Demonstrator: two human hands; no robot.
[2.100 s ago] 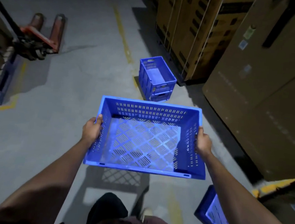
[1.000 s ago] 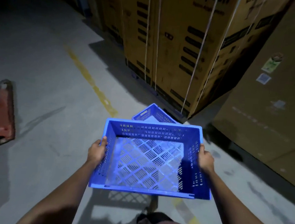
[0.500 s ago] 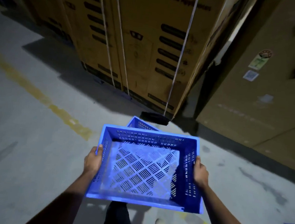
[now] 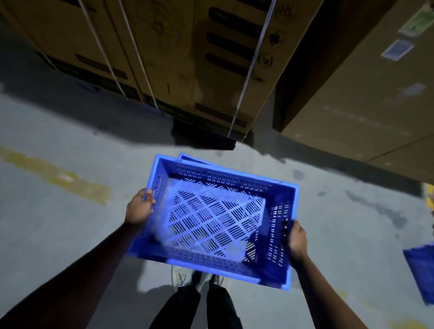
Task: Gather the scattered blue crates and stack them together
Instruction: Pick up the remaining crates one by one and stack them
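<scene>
I hold an empty blue slotted crate (image 4: 216, 222) level in front of me, above the concrete floor. My left hand (image 4: 138, 207) grips its left rim and my right hand (image 4: 295, 240) grips its right rim. Directly beneath it stands the blue crate stack (image 4: 189, 157), of which only a sliver of the far rim shows behind the held crate. Another blue crate (image 4: 429, 272) lies on the floor at the right edge, cut off by the frame.
Tall strapped cardboard cartons (image 4: 169, 42) stand close ahead on a dark pallet (image 4: 202, 134). A large plain brown carton (image 4: 373, 99) fills the right. A worn yellow floor line (image 4: 47, 170) runs at left. My legs and shoes (image 4: 195, 306) are below the crate.
I have walked up to the crate stack by the cartons with the crate in both hands. The stack is now almost fully hidden under the held crate, which is a little skewed.
</scene>
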